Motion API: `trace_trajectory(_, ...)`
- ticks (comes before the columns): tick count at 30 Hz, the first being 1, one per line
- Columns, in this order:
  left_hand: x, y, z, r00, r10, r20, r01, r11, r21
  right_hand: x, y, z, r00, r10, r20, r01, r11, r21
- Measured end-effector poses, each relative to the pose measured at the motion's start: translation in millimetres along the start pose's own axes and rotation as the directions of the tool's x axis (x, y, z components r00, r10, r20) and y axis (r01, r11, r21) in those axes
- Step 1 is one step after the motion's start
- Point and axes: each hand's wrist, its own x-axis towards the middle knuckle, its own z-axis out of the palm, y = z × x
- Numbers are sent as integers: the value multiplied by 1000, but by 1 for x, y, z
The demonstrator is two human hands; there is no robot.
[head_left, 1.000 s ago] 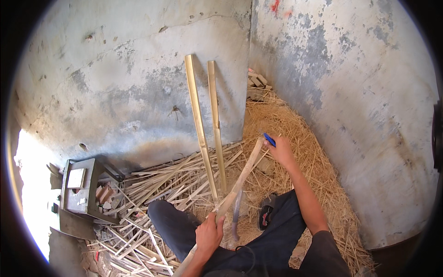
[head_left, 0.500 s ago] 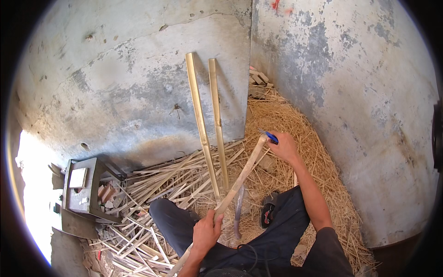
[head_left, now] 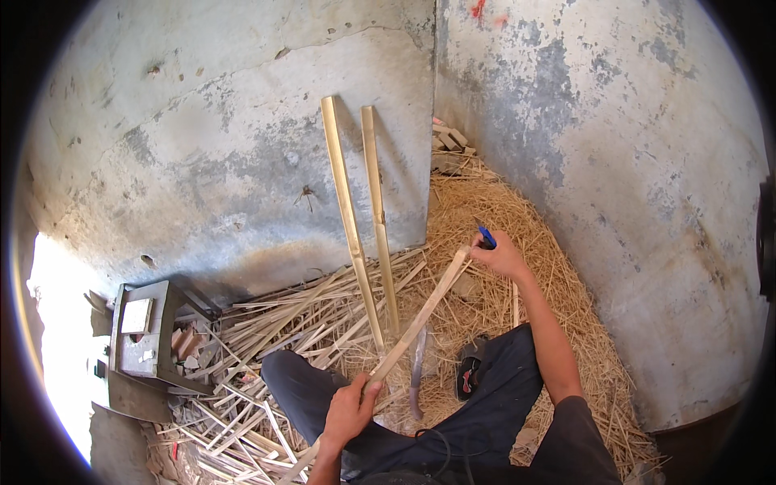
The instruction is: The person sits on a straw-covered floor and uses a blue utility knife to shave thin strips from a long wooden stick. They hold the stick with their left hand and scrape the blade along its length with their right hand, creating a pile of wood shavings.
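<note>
left hand point(head_left: 349, 411) gripping strip point(head_left: 419, 322), right hand point(head_left: 503, 256) holding blue tool point(head_left: 487, 238)

Left hand point(head_left: 349, 412) grips, right hand point(head_left: 499, 255) stretched ahead.

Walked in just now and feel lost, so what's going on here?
The person's left hand grips a long pale strip partway along, while the right hand, at its far end, holds a small blue tool. Two more strips lean against the wall, with loose slats lying along its foot and straw-like scraps to the right.
</note>
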Motion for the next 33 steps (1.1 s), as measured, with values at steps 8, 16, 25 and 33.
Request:
trace_trajectory(8, 1, -6, -17, 996, -4, 87, 21, 980, -196, -7, 3, -14, 970, 212, 117, -242, 852, 465)
trace_trajectory(16, 5, -7, -18, 989, -74, 126, 116, 921, -372, -1, -6, -14, 976, 200, -87, -142, 886, 442)
trace_trajectory(25, 19, 8, -24, 964, -131, 233, 248, 761, -600, 0, 20, -13, 909, 68, -411, -236, 897, -373)
trace_trajectory(33, 38, 35, -20, 942, -34, 335, 282, 621, -731, -16, -24, 2, 950, 51, -307, 5, 984, 178)
